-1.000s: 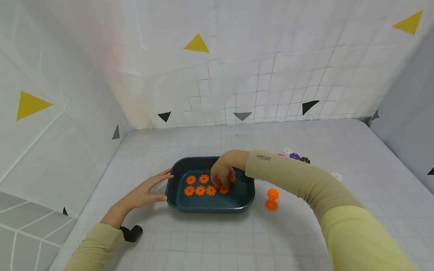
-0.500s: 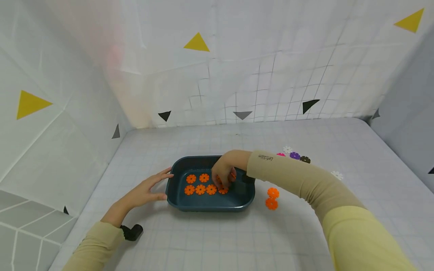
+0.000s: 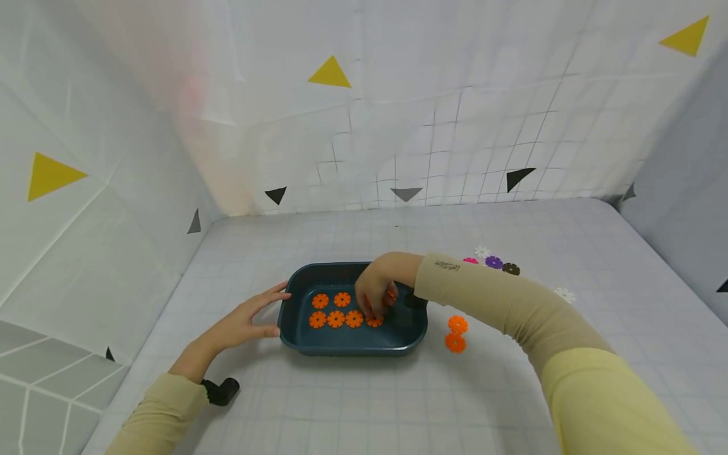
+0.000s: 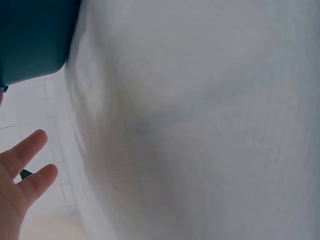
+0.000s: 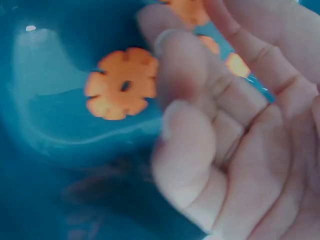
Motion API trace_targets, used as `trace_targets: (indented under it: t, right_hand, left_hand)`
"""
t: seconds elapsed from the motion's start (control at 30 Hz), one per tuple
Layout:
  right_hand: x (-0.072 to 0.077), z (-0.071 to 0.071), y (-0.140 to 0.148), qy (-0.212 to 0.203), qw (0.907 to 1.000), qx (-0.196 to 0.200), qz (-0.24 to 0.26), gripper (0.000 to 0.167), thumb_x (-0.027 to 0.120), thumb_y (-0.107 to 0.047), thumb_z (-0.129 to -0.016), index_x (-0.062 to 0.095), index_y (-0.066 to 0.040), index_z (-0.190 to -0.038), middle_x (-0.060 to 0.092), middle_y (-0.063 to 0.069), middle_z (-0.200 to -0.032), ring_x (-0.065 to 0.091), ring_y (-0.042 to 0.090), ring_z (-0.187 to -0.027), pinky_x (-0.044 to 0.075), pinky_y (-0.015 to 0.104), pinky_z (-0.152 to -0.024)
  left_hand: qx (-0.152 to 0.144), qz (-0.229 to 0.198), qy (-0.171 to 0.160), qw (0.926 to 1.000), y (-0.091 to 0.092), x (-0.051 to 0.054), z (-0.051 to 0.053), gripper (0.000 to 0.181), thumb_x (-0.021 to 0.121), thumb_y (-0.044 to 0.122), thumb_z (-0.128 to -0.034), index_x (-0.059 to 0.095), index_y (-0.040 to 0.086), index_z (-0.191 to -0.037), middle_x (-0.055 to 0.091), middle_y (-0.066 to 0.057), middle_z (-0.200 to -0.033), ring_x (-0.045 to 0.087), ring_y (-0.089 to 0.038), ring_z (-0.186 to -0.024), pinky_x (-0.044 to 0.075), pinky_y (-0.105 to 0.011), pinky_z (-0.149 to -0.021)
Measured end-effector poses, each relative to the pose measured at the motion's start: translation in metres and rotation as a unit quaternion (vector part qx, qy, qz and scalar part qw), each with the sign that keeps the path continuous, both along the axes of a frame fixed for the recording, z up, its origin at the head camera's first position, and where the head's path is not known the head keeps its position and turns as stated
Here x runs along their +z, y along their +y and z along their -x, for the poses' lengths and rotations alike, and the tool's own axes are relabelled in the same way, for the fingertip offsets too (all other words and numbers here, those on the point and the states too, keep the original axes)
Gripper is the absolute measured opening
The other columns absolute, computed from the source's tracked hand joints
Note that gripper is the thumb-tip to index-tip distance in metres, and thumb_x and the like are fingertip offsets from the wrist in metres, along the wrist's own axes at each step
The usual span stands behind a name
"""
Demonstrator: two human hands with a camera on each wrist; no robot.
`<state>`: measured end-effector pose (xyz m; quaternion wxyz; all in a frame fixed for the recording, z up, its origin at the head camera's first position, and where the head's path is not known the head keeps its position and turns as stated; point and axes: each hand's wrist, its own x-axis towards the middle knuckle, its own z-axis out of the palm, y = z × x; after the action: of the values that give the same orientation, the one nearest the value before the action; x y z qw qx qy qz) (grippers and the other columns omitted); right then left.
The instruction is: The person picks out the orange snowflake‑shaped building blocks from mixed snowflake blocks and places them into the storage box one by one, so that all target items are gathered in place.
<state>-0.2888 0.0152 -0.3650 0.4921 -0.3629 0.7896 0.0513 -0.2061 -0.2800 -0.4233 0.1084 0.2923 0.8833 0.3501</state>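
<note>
A dark blue-green tray (image 3: 352,349) lies on the table, holding several orange snowflake-shaped discs (image 3: 335,318) in two rows. At its left end my left hand (image 3: 249,321) touches the wall with spread, fairly straight fingers and thumb. My right hand (image 3: 376,287) is inside the tray, fingers bent down over the right-hand discs. In the right wrist view its thumb and index tips are close together beside an orange disc (image 5: 122,84), whose edge the fingers partly cover. Whether anything is pinched between them is hidden. Two orange discs (image 3: 455,343) lie right of the tray.
Behind the right forearm lie a white disc (image 3: 482,252), a purple disc (image 3: 493,262), a dark brown disc (image 3: 511,269) and a partly hidden pink disc (image 3: 470,260). Another white disc (image 3: 565,295) sits farther right. Light sheets with yellow and dark triangles wall the table.
My right hand has shifted very slightly to the right, and the disc under its fingertips sits a touch farther left. The left hand and the tray stay put.
</note>
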Motion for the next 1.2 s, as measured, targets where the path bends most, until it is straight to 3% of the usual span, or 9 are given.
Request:
trace_targets:
  t: [0.2, 0.3, 0.4, 0.5, 0.63, 0.8, 1.0, 1.2]
  right_hand:
    - [0.031, 0.000, 0.013, 0.026, 0.9982, -0.003, 0.055, 0.027, 0.062, -0.019, -0.086, 0.064, -0.018, -0.113, 0.067, 0.004, -0.093, 0.057, 0.014, -0.063, 0.050, 0.028, -0.054]
    - [0.049, -0.004, 0.029, 0.049, 0.9938, -0.013, 0.100, 0.027, 0.061, -0.019, -0.087, 0.062, -0.017, -0.115, 0.068, 0.007, -0.089, 0.055, 0.012, -0.058, 0.049, 0.026, -0.051]
    - [0.060, -0.012, 0.053, 0.073, 0.9830, -0.036, 0.165, 0.026, 0.061, -0.018, -0.087, 0.062, -0.017, -0.113, 0.066, 0.001, -0.081, 0.054, 0.011, -0.056, 0.048, 0.025, -0.050]
    - [0.064, -0.020, 0.083, 0.093, 0.9667, -0.072, 0.227, 0.025, 0.061, -0.016, -0.087, 0.061, -0.015, -0.112, 0.064, 0.000, -0.079, 0.054, 0.011, -0.057, 0.049, 0.024, -0.052]
    - [0.052, -0.029, 0.123, 0.105, 0.9478, -0.136, 0.268, 0.026, 0.062, -0.014, -0.087, 0.061, -0.011, -0.113, 0.062, 0.001, -0.082, 0.053, 0.012, -0.058, 0.049, 0.025, -0.054]
    - [0.020, -0.040, 0.162, 0.096, 0.9349, -0.194, 0.281, 0.026, 0.063, -0.013, -0.085, 0.062, -0.009, -0.111, 0.061, -0.001, -0.086, 0.053, 0.011, -0.063, 0.049, 0.026, -0.054]
    - [-0.013, -0.054, 0.188, 0.090, 0.9245, -0.241, 0.282, 0.026, 0.065, -0.011, -0.083, 0.062, -0.007, -0.109, 0.061, 0.000, -0.088, 0.053, 0.013, -0.068, 0.049, 0.026, -0.058]
    - [-0.038, -0.061, 0.197, 0.105, 0.9230, -0.238, 0.284, 0.024, 0.065, -0.006, -0.081, 0.065, -0.012, -0.104, 0.060, -0.004, -0.087, 0.052, 0.012, -0.072, 0.049, 0.022, -0.063]
  left_hand:
    - [-0.001, 0.000, 0.000, 1.0000, 0.000, 0.000, 0.000, 0.063, 0.069, 0.025, -0.0812, 0.041, 0.015, -0.137, 0.021, -0.008, -0.151, 0.020, -0.038, -0.136, 0.021, -0.065, -0.100]
    - [-0.003, -0.002, 0.001, 1.0000, 0.000, 0.000, -0.001, 0.063, 0.069, 0.025, -0.0811, 0.041, 0.015, -0.137, 0.021, -0.009, -0.151, 0.020, -0.038, -0.136, 0.022, -0.065, -0.100]
    - [-0.009, -0.006, 0.002, 0.9999, 0.000, -0.001, -0.001, 0.063, 0.069, 0.024, -0.0812, 0.041, 0.014, -0.137, 0.020, -0.009, -0.152, 0.020, -0.038, -0.136, 0.022, -0.064, -0.100]
    - [-0.013, -0.009, 0.004, 0.9999, 0.000, -0.001, -0.001, 0.063, 0.069, 0.023, -0.0812, 0.041, 0.014, -0.137, 0.020, -0.010, -0.151, 0.020, -0.039, -0.135, 0.022, -0.064, -0.100]
    - [-0.014, -0.005, 0.011, 0.9998, -0.001, -0.001, -0.001, 0.063, 0.069, 0.022, -0.0808, 0.041, 0.014, -0.137, 0.021, -0.010, -0.151, 0.021, -0.040, -0.135, 0.022, -0.065, -0.100]
    - [-0.010, -0.003, 0.015, 0.9998, -0.003, -0.001, -0.003, 0.063, 0.069, 0.022, -0.0805, 0.042, 0.015, -0.137, 0.021, -0.010, -0.151, 0.021, -0.041, -0.134, 0.023, -0.066, -0.099]
    - [-0.008, -0.002, 0.014, 0.9999, -0.003, -0.001, -0.003, 0.062, 0.069, 0.023, -0.0810, 0.042, 0.017, -0.137, 0.021, -0.009, -0.151, 0.021, -0.040, -0.135, 0.023, -0.066, -0.098]
    - [-0.014, -0.007, 0.014, 0.9998, -0.001, 0.001, -0.001, 0.063, 0.069, 0.022, -0.0809, 0.041, 0.016, -0.137, 0.020, -0.009, -0.152, 0.020, -0.041, -0.135, 0.022, -0.066, -0.098]
